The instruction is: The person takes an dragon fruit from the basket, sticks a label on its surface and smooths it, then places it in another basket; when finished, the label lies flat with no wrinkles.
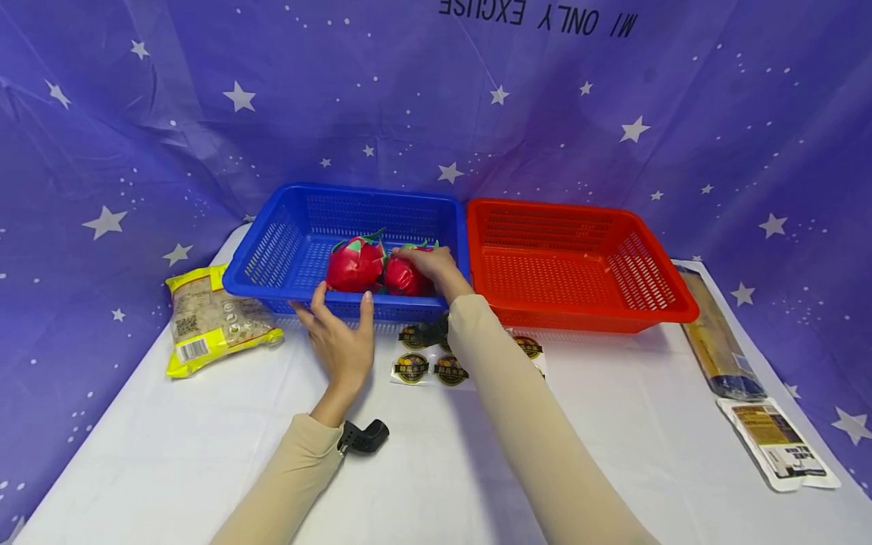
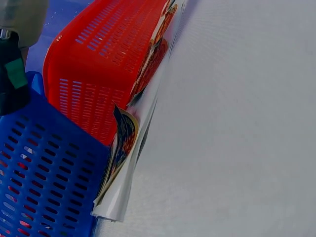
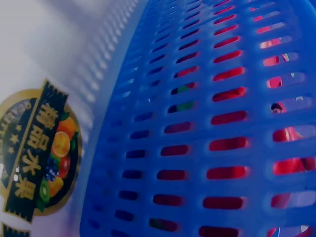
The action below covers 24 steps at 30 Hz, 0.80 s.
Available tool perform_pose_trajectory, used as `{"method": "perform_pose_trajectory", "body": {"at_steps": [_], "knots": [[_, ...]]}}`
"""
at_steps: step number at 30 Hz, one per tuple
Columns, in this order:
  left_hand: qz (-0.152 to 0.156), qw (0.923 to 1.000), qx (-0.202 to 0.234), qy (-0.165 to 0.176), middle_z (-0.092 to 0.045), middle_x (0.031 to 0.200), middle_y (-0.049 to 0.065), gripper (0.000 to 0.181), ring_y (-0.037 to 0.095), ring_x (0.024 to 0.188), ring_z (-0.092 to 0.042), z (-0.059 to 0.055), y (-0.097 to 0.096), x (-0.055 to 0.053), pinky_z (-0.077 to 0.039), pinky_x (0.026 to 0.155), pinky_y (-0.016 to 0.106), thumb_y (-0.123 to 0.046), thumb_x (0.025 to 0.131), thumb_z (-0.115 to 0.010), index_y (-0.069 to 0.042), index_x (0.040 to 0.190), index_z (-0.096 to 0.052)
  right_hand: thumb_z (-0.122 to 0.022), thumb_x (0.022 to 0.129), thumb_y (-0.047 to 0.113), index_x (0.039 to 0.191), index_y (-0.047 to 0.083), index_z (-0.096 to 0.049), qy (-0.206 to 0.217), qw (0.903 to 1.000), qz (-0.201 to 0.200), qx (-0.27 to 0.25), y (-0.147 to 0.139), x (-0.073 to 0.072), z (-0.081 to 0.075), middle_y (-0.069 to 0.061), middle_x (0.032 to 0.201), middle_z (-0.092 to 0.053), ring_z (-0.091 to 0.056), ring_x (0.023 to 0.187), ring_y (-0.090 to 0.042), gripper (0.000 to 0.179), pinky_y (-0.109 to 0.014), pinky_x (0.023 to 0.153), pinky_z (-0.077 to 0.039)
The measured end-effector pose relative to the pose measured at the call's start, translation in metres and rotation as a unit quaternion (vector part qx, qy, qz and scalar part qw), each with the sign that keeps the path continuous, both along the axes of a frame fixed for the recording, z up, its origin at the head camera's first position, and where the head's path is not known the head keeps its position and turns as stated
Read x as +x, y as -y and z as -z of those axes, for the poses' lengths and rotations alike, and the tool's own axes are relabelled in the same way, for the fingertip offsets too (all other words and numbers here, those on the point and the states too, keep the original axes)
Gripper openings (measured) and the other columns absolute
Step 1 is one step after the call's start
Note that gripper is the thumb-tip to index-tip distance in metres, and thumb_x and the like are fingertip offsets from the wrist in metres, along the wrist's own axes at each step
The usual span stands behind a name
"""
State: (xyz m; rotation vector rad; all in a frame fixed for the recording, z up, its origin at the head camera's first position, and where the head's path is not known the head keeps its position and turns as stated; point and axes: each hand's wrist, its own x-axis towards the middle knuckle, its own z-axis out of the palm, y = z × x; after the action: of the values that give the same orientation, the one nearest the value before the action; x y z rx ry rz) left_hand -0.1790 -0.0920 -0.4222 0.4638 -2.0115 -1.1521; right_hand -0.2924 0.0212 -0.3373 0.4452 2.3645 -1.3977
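Note:
Two red dragon fruits with green-tipped leaves are inside the blue basket (image 1: 269, 291). My right hand (image 1: 436, 266) reaches over the near rim and grips the right dragon fruit (image 1: 405, 278), its palm side hidden. Beside it sits the left dragon fruit (image 1: 354, 267). My left hand (image 1: 344, 341) is at the basket's near wall with fingers spread and holds nothing; its fingertips are by the rim. Through the slots of the blue basket (image 3: 197, 133) in the right wrist view, red fruit shows. In the left wrist view, the blue basket (image 2: 49, 173) is at lower left.
A red basket (image 1: 586, 318) adjoins the blue one on the right. Before them lies a sheet of round fruit stickers (image 1: 450, 371), partly under my right arm. A yellow-edged bag (image 1: 218, 318) is at left; a long brown package (image 1: 725, 341) and a white pouch (image 1: 777, 443) are at right.

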Motion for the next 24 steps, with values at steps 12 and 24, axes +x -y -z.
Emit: {"method": "perform_pose_trajectory", "body": {"at_steps": [12,24], "knots": [[-0.007,1.0,-0.002,0.001,0.0,0.148,0.029,0.068,0.039,0.138,-0.012,-0.0001,0.001,0.0007,-0.02,0.108,0.051,-0.054,0.081,-0.056,-0.021,0.134,-0.03,-0.068,0.071,0.048,0.128,0.005,-0.034,-0.007,0.9999,-0.004,0.009,0.0018,-0.0019,0.0024,-0.008,0.122,-0.05,-0.052,0.106,-0.019,0.079,-0.029,0.093,-0.045],[-0.012,0.9999,-0.009,-0.001,-0.003,0.148,0.029,0.069,0.039,0.138,-0.013,-0.0006,-0.0006,-0.0002,-0.021,0.108,0.051,-0.057,0.08,-0.055,-0.021,0.133,-0.03,-0.067,0.07,0.044,0.124,0.005,-0.043,-0.003,0.999,-0.009,-0.044,-0.0038,-0.003,0.0017,-0.008,0.119,-0.053,-0.053,0.099,-0.018,0.07,-0.029,0.086,-0.047]]}}
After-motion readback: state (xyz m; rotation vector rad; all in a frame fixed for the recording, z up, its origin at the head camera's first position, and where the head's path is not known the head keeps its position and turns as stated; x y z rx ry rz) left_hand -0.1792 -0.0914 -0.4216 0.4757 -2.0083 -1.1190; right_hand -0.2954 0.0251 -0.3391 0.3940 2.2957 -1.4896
